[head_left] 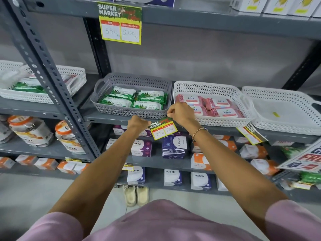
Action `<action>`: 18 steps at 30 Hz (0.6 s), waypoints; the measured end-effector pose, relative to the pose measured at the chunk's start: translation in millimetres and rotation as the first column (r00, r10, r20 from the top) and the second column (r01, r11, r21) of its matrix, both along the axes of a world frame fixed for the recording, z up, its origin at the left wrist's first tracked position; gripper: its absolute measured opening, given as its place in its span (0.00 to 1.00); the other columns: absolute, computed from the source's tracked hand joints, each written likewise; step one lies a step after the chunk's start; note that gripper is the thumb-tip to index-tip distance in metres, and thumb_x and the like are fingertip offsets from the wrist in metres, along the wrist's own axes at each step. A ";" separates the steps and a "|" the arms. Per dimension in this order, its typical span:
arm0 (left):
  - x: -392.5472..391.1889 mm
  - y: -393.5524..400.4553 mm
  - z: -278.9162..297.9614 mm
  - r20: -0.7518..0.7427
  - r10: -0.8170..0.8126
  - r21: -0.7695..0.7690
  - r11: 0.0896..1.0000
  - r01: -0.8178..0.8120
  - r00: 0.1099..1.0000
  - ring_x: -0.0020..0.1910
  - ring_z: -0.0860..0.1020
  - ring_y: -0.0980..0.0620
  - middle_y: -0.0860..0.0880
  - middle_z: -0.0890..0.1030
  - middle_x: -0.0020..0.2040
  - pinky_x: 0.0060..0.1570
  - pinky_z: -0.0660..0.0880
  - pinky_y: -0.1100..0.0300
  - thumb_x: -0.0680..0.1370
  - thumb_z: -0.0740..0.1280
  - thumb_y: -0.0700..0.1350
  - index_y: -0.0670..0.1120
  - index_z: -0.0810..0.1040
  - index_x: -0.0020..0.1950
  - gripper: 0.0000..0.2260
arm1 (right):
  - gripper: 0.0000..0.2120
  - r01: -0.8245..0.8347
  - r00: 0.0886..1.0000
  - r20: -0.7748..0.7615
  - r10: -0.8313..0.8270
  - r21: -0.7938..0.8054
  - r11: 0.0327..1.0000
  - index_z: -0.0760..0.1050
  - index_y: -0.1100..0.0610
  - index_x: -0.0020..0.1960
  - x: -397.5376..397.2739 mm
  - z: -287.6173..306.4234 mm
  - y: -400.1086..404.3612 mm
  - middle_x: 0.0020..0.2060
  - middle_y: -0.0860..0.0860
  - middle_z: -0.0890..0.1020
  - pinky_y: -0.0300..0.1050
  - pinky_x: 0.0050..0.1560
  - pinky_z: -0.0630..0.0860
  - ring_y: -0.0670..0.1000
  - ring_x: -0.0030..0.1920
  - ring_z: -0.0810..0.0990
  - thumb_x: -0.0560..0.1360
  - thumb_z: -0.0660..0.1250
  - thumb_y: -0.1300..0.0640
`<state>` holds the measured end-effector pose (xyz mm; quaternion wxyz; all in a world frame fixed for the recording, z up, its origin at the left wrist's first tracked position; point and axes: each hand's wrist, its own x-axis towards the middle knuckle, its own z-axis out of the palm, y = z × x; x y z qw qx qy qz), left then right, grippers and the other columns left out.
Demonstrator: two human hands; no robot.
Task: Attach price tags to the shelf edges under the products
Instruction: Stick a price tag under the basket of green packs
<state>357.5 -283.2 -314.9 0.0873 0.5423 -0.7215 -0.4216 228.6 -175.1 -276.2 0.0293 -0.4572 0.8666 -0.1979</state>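
Price tag [163, 129]: thin, light, bendy card, best pinched at its top corners, as left hand [139, 123] and right hand [181, 113] do, against the shelf edge [107, 119].

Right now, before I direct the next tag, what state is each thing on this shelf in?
Price tag: tilted, held against the shelf edge, not yet hanging straight.
Left hand: closed on the tag's left corner.
Right hand: pinching the tag's top right corner.
Grey basket: holds green packs.
White basket: holds pink Kara packs.
Far right basket: no packs visible inside.
Second tag: crooked, hanging below the baskets.
Top tag: hanging straight.
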 end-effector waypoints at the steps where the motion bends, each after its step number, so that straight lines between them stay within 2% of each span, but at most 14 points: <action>1: 2.5 -2.1 1.8 0.004 -0.019 -0.016 1.000 0.019 1.000 0.35 0.75 0.52 0.45 0.78 0.44 0.45 0.72 0.59 0.76 0.68 0.48 0.43 0.78 0.53 0.10 | 0.05 -0.016 1.000 -0.015 0.017 0.020 1.000 0.84 0.53 0.47 0.3 0.9 -1.9 0.50 0.50 0.84 0.43 0.43 0.75 0.53 0.50 0.81 0.72 0.71 0.56; 3: 7.8 -4.6 6.3 0.012 -0.047 -0.053 0.997 0.048 0.999 0.46 0.80 0.48 0.43 0.80 0.47 0.49 0.73 0.59 0.76 0.68 0.48 0.42 0.80 0.54 0.12 | 0.05 -0.038 0.998 -0.040 0.040 0.048 0.998 0.84 0.53 0.47 0.3 1.9 -5.5 0.51 0.50 0.83 0.43 0.42 0.73 0.53 0.50 0.81 0.72 0.72 0.55; 5: 11.6 -7.1 9.5 0.021 -0.081 -0.086 0.993 0.082 0.997 0.56 0.79 0.47 0.44 0.82 0.52 0.55 0.74 0.58 0.76 0.67 0.49 0.42 0.80 0.56 0.13 | 0.05 -0.050 0.997 -0.057 0.054 0.064 0.997 0.84 0.53 0.46 0.5 3.2 -7.7 0.50 0.50 0.83 0.42 0.41 0.73 0.53 0.50 0.81 0.71 0.72 0.55; 6: 13.6 -7.6 10.9 0.039 -0.108 -0.093 0.989 0.111 0.993 0.57 0.79 0.49 0.45 0.82 0.52 0.59 0.73 0.57 0.77 0.66 0.50 0.45 0.81 0.55 0.12 | 0.04 -0.053 0.997 -0.060 0.058 0.071 0.996 0.84 0.53 0.46 0.7 3.8 -8.5 0.50 0.50 0.84 0.43 0.41 0.73 0.53 0.49 0.81 0.71 0.73 0.55; 8: 16.0 -9.7 12.7 0.026 -0.125 -0.101 0.987 0.127 0.992 0.49 0.77 0.53 0.46 0.79 0.45 0.64 0.72 0.57 0.77 0.65 0.49 0.48 0.77 0.46 0.06 | 0.03 -0.058 0.997 -0.053 0.063 0.089 0.994 0.83 0.53 0.44 1.0 5.4 -8.7 0.47 0.50 0.84 0.44 0.42 0.75 0.52 0.48 0.81 0.71 0.73 0.54; 11: 18.7 -11.6 15.9 -0.029 -0.102 -0.090 0.991 0.099 0.994 0.44 0.72 0.53 0.48 0.74 0.43 0.61 0.70 0.59 0.76 0.66 0.45 0.46 0.71 0.41 0.07 | 0.02 -0.059 0.997 -0.044 0.065 0.130 0.990 0.83 0.54 0.43 2.8 7.1 -8.4 0.45 0.50 0.85 0.47 0.45 0.78 0.51 0.46 0.82 0.72 0.72 0.56; 16: 18.4 -13.9 20.1 -0.085 -0.117 -0.110 0.988 0.108 0.989 0.46 0.76 0.54 0.47 0.78 0.43 0.66 0.70 0.57 0.75 0.67 0.41 0.46 0.72 0.35 0.10 | 0.03 -0.060 0.998 -0.021 0.064 0.144 0.988 0.83 0.56 0.44 4.2 12.0 -4.9 0.46 0.49 0.85 0.45 0.44 0.75 0.52 0.47 0.82 0.73 0.71 0.57; 18: 20.0 -14.8 22.1 -0.084 -0.147 -0.116 0.984 0.137 0.986 0.54 0.79 0.54 0.46 0.83 0.49 0.63 0.71 0.61 0.76 0.67 0.41 0.44 0.78 0.37 0.08 | 0.04 -0.063 0.998 0.000 0.064 0.150 0.987 0.83 0.56 0.44 4.2 13.1 -3.3 0.46 0.49 0.85 0.45 0.43 0.75 0.52 0.48 0.82 0.73 0.70 0.57</action>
